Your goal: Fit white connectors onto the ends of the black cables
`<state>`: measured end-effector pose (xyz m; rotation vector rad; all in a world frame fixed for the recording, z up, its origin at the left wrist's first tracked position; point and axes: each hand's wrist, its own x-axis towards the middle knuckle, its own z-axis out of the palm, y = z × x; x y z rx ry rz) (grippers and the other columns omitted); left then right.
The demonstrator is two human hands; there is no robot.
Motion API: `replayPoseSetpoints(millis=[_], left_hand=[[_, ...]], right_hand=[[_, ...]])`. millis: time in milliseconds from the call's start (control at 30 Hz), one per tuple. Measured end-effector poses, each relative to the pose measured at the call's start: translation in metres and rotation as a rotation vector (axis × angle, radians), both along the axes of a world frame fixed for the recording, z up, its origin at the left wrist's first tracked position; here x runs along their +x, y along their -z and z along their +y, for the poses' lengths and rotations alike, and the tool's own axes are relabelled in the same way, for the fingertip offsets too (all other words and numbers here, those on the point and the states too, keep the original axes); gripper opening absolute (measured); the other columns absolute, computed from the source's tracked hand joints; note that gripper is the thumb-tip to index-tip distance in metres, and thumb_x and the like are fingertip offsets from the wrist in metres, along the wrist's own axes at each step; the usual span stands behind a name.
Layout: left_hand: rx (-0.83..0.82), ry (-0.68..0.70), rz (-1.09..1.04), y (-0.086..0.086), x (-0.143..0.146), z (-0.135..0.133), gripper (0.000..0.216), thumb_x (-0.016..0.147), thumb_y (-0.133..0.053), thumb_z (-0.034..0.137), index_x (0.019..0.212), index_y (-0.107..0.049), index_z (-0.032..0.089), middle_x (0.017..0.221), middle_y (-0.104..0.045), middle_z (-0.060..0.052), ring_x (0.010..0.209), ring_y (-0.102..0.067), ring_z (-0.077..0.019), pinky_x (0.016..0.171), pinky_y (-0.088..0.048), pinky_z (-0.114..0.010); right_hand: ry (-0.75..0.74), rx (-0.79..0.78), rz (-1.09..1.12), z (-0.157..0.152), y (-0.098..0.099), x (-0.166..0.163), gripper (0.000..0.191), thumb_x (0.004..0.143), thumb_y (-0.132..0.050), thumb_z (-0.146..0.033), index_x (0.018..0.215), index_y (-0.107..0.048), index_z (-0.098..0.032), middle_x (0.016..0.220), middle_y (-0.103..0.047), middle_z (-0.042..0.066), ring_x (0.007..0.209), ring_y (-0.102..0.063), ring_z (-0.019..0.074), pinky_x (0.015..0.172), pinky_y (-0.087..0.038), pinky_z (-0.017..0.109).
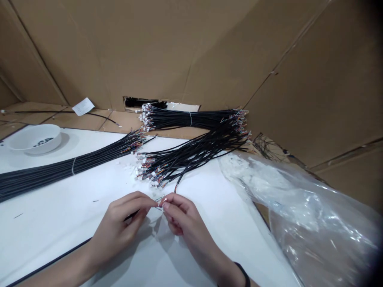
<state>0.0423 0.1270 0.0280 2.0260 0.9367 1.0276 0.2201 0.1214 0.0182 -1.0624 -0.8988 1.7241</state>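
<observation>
Head view. Both hands meet low over the table (74, 217). Left hand (122, 223): thumb and finger pinched at the wire end of a black cable (62, 254), which runs back beneath the palm toward the near-left edge. Right hand (187, 221): pinching a tiny white connector (164, 200), fingertips almost against the left's. Whether any wire is seated, I can't tell from here.

Risks, as I judge them: wires this thin could bend or go in the wrong slot, the fingers hiding the colours. A slip would likely drop the connector among the white ones by the loose pile (194, 153). One pile cable's end comes down right by the right hand's knuckles; a sideways move might snag it. A tug on the trailing cable could pull wires free. Bowl (55, 144) and tied bundle (98, 157) sit farther left, out of harm's way.
</observation>
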Motion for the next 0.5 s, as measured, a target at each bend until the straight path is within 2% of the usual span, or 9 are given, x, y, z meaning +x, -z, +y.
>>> replayPoseSetpoints(millis=[267, 500], left_hand=[[-0.006, -0.059, 0.044, -0.0021, 0.001, -0.0039, 0.021, 0.093, -0.051, 0.013, 0.101, -0.069, 0.021, 0.085, -0.068, -0.003, 0.069, -0.062, -0.0118, 0.058, -0.047, -0.021], [0.018, -0.106, 0.039, -0.0091, 0.0028, -0.0056, 0.015, 0.091, -0.056, 0.016, 0.092, -0.07, 0.021, 0.074, -0.068, 0.001, 0.061, -0.058, -0.0097, 0.053, -0.045, -0.018]], right_hand=[[-0.002, 0.07, -0.121, -0.0037, -0.0028, 0.0017, 0.024, 0.075, -0.071, -0.039, 0.074, -0.061, -0.018, 0.051, -0.034, -0.009, 0.042, -0.022, 0.0049, 0.038, -0.015, 0.021], [-0.029, 0.14, -0.209, -0.0088, -0.0067, 0.0, 0.019, 0.078, -0.068, -0.035, 0.073, -0.062, -0.018, 0.053, -0.037, -0.007, 0.044, -0.021, 0.0056, 0.04, -0.014, 0.022]])
